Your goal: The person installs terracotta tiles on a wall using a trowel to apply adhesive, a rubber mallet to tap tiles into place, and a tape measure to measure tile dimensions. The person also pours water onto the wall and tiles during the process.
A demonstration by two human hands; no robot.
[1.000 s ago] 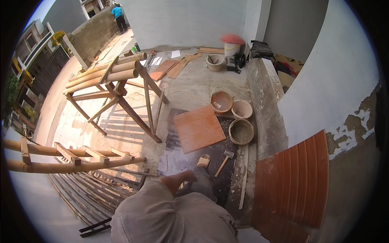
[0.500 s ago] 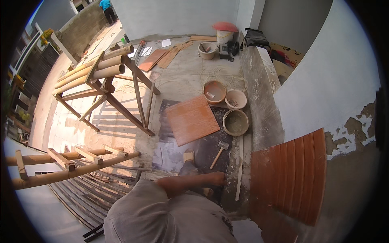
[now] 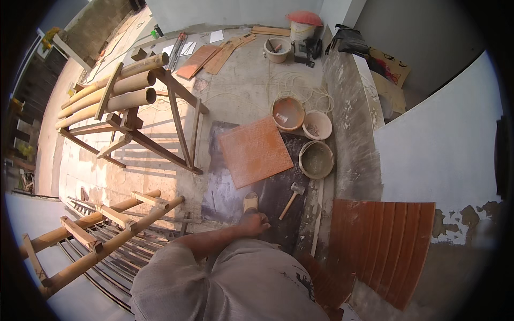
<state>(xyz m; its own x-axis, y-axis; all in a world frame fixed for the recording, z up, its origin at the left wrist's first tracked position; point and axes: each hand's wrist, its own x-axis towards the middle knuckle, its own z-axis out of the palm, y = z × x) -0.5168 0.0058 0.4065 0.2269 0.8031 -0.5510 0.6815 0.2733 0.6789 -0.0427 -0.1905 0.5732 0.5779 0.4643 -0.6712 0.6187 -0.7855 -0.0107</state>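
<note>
My left hand (image 3: pixel 254 223) hangs in front of my body, fingers curled in and nothing visible in them. It is above my sandalled foot (image 3: pixel 250 201), near the dark sheet (image 3: pixel 217 176) on the floor. On that sheet lies a large square orange tile (image 3: pixel 256 152), with a dusty face. A mallet (image 3: pixel 292 200) with a pale handle rests to the right of the hand. My right hand is out of sight. Close to my right side shows a reddish-brown flat piece (image 3: pixel 321 286), partly hidden by my shirt.
Several orange tiles (image 3: pixel 380 246) lean together at the right. Beyond the mallet stand a bucket of grey mix (image 3: pixel 316 159), a pale bucket (image 3: pixel 317 125) and a tub of water (image 3: pixel 288 113). A wooden stand with bamboo poles (image 3: pixel 128 99) and a bamboo ladder (image 3: pixel 115 216) occupy the left.
My left hand has swung leftward and in toward my body. The view has shifted, with more of the reddish-brown piece at my right side showing. The tile and mallet lie as before.
</note>
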